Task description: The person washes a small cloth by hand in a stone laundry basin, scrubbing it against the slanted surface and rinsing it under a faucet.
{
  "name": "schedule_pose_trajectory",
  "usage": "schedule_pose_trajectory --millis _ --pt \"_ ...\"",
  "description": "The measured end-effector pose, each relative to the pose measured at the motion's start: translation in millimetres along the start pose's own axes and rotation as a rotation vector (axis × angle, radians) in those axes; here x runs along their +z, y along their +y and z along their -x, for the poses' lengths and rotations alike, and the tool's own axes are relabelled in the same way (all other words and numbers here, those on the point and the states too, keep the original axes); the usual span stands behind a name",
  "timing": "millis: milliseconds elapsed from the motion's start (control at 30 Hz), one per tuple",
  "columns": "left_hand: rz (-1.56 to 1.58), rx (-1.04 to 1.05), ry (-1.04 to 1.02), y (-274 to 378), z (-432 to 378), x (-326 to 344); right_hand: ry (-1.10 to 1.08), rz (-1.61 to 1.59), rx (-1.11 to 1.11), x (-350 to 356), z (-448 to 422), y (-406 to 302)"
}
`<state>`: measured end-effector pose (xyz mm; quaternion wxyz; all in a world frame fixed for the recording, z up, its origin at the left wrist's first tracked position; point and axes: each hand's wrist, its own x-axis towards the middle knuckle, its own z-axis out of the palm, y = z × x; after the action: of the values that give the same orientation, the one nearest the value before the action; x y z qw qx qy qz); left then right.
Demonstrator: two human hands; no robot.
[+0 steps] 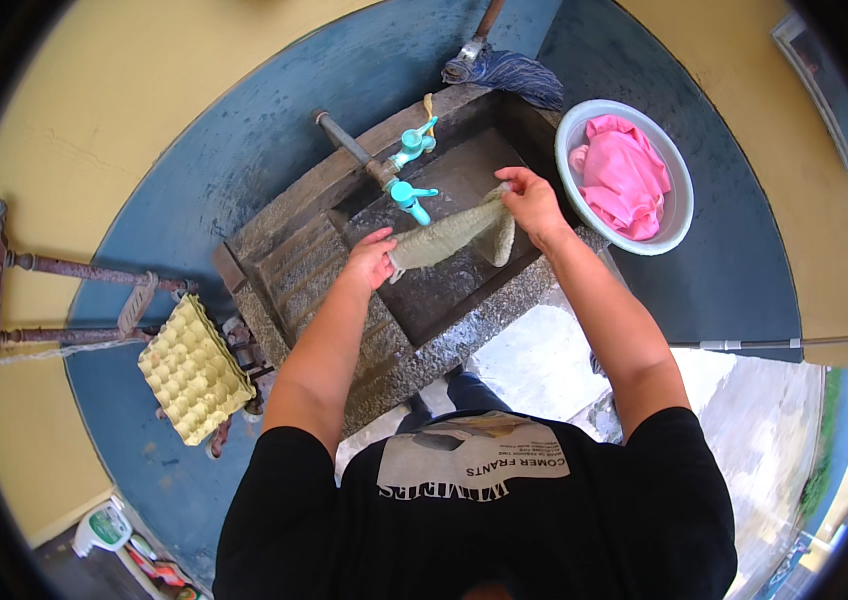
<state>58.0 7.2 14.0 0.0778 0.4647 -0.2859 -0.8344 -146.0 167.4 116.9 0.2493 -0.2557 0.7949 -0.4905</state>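
Note:
A pale green cloth (454,234) is stretched between my two hands, over the basin of a stone sink (439,289). My left hand (373,260) grips its left end beside the ribbed washboard slab (311,277). My right hand (531,201) pinches the other end, slightly higher, and a fold of the cloth hangs down near it. Just above the cloth, a turquoise tap (410,199) points into the basin. A second turquoise tap (414,142) sits on the same metal pipe (353,146). I see no water running from either tap.
A light blue plastic basin (566,154) holding pink fabric (623,180) stands at the sink's right end. A mop head (506,75) rests on the back right corner. Stacked egg trays (195,371) lean by a rusty metal frame (94,274) at left.

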Motion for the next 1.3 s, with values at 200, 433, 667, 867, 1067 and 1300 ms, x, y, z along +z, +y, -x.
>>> schedule_pose_trajectory --millis 200,433,667,867,1067,1300 --pt "0.054 -0.032 -0.093 4 15 20 0.029 0.042 -0.159 -23 -1 -14" --pt "0.219 -0.11 -0.161 1 4 40 0.054 0.034 -0.202 -32 1 -28" --pt "0.253 -0.154 -0.142 -4 1 45 0.059 0.038 -0.226 -37 4 -30" --pt "0.204 -0.168 -0.083 1 20 34 0.039 0.081 -0.226 -31 1 -22" --pt "0.264 -0.039 -0.091 17 57 20 0.041 0.057 -0.226 -23 -8 -7" --pt "0.193 0.137 -0.054 36 77 0 0.021 -0.097 -0.21 -1 -2 -10"
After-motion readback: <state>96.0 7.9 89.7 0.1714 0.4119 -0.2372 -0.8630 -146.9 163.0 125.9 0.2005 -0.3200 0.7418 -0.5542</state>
